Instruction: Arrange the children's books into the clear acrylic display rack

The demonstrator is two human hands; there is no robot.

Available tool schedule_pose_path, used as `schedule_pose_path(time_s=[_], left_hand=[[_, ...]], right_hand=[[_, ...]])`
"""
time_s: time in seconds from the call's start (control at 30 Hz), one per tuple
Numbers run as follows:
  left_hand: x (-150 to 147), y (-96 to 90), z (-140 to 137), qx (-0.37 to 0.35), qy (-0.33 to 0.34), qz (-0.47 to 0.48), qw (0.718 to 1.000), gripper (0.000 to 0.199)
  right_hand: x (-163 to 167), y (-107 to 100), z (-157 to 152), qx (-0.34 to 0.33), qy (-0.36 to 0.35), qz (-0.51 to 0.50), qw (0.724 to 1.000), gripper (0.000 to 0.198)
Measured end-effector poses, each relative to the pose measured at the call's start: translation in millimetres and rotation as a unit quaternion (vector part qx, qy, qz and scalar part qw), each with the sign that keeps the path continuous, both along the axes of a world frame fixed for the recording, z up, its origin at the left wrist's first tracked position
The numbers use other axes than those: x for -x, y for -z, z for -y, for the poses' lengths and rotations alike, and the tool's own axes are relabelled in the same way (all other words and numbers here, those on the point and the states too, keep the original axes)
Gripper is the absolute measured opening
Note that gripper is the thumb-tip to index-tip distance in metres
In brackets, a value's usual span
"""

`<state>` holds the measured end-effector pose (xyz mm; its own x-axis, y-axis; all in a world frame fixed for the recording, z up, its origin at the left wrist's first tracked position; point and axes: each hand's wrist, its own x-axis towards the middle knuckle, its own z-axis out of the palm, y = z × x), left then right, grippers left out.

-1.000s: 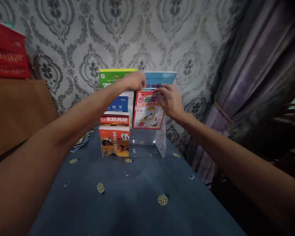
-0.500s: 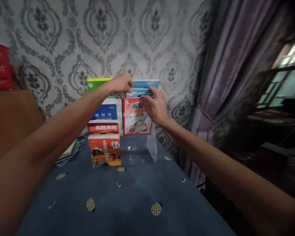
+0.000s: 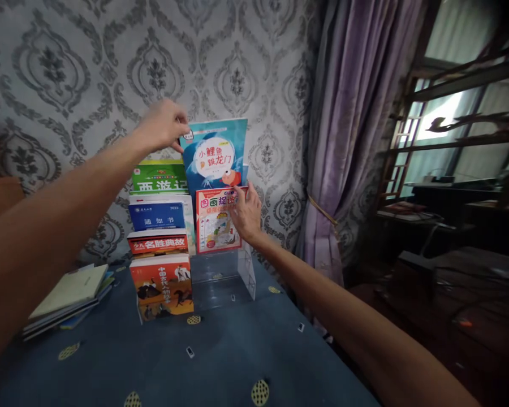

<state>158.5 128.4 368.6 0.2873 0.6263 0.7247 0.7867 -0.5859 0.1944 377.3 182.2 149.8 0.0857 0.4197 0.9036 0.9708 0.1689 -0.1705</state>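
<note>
My left hand pinches the upper left corner of a blue picture book with a red fish on its cover. The book stands raised and slightly tilted in the right column of a clear acrylic display rack. Its lower part is hidden behind a red-bordered picture book. My right hand is closed at the upper right corner of that red-bordered book, with fingertips close to the blue book's lower edge. Another blue edge shows behind the raised book.
The rack's left column holds a green book, a blue booklet, a red book and an orange book. Left of it lies a stack of books on the blue tablecloth. A purple curtain hangs right.
My left hand has drawn the blue picture book upward, so its title and fish now show. My right hand has shifted down to the red-bordered book's corner. The view has turned right.
</note>
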Motion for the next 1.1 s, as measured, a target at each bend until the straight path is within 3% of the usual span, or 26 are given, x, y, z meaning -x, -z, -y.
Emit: schedule_pose_path(time_s=[0.2, 0.33, 0.47, 0.6, 0.73, 0.8, 0.93, 1.0, 1.1], left_hand=[[13, -21.0, 27, -0.108, 0.005, 0.032, 0.994, 0.027], [21, -25.7, 44, -0.135, -0.001, 0.061, 0.989, 0.032], [29, -25.3, 51, -0.166, 0.001, 0.086, 0.982, 0.034], [26, -20.2, 54, -0.162, 0.005, 0.077, 0.984, 0.035], [12, -7.4, 54, -0.105, -0.021, 0.049, 0.993, 0.03], [4, 0.5, 50, -0.089, -0.023, 0.041, 0.995, 0.029], [-7, 16.8, 35, -0.07, -0.023, 0.008, 0.997, 0.026], [-11, 25.7, 26, -0.058, -0.026, 0.004, 0.998, 0.025], [-18, 39.9, 15, -0.039, -0.041, 0.007, 0.998, 0.024]], right_hand=[[-5, 10, -12, -0.004, 0.005, -0.039, 0.999, 0.065], [-7, 14, -14, -0.012, -0.014, -0.063, 0.998, 0.065], [-9, 14, -10, 0.041, -0.112, -0.142, 0.983, 0.047], [-11, 10, -13, 0.094, -0.224, -0.216, 0.946, 0.019], [-19, 4, -17, 0.14, -0.297, -0.273, 0.904, 0.062], [-27, 1, -13, 0.165, -0.371, -0.323, 0.855, 0.078], [-45, 5, 4, 0.213, -0.52, -0.432, 0.705, 0.084], [-51, 12, 10, 0.222, -0.519, -0.449, 0.692, 0.072], [-55, 24, 12, 0.203, -0.493, -0.452, 0.715, 0.05]])
